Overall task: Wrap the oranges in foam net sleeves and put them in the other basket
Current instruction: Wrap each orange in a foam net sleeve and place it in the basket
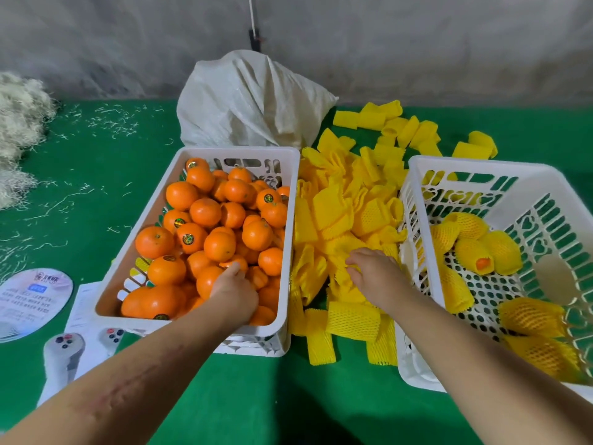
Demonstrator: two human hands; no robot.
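Left hand [236, 292] grips one orange [233, 263] | right hand [375, 273] pinches one sleeve [348, 268] | two baskets [290, 239]

Bright, even light; soft shadows; wide-angle bending at edges; slight blur throughout; no glare.

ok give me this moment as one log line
left hand reaching among oranges in left basket | right hand pinching foam sleeve | wrapped oranges in right basket

white woven sack [253, 101] against grey wall [417, 43], pale fibre heap [19, 123], round printed card [32, 303], green tablecloth [96, 175]
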